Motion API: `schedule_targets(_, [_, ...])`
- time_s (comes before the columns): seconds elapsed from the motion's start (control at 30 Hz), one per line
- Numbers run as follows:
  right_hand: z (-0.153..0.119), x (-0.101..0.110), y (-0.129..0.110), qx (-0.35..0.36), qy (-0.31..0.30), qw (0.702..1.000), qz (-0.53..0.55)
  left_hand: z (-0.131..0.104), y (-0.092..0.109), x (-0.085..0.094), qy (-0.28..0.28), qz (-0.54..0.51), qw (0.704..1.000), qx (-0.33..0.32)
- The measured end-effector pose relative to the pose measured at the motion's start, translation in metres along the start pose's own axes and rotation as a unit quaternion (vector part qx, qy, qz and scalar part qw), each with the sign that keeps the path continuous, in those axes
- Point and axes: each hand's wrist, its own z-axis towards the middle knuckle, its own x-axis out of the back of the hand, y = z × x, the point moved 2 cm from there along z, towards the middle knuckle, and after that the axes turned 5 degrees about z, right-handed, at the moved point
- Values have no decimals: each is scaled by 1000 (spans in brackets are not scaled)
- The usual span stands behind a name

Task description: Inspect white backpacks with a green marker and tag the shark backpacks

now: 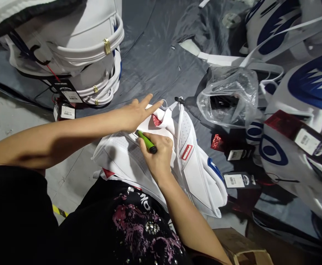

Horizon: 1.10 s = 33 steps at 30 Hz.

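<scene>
A white padded bag-like item (202, 176) with a red label lies at the table's near edge, against my body. My right hand (159, 151) is closed around a green marker (147, 142) with a black end, its tip pointing at the white fabric near my left hand. My left hand (138, 113) rests on the item's upper part with its fingers spread, holding nothing. A red piece (156, 120) and a white strap show just beyond its fingertips. A black cord end (179, 99) sits at the item's top corner.
White items with gold clips (94, 51) are stacked at the upper left on the dark-covered table (155, 48). On the right are a clear plastic bag (229, 92), blue-and-white items (315, 84) and black hang tags (239, 180). A cardboard box (240, 246) stands at the lower right.
</scene>
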Motion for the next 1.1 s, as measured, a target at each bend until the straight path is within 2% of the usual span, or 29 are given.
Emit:
schedule_targets(0.13, [2, 3, -2, -13, -29, 999, 18, 0, -1, -2, 7, -3, 1000, -2])
schedule_targets(0.27, [5, 5, -4, -22, -48, 998, -21, 0, -2, -3, 14, -8, 1000, -10])
schedule_targets(0.4, [6, 5, -5, -27, -83, 996, 20, 2, -2, -4, 14, -16, 1000, -8])
schedule_targets(0.57, [4, 18, -4, -44, -93, 992, -75, 3, -3, -5, 0, -11, 1000, -9])
schedule_targets(0.73, [9, 23, -5, -66, -158, 985, 34, 7, -6, -9, 14, -19, 1000, -17])
schedule_targets(0.9, [13, 15, -4, -66, -162, 980, 100, 8, -4, -7, 9, -12, 1000, -18])
schedule_targets(1.03, [13, 16, -4, -24, -161, 987, 4, 7, -3, -6, 4, -18, 1000, -12])
schedule_targets(1.1, [13, 18, -5, -25, -165, 986, -1, 7, -4, -8, 4, -19, 1000, -8])
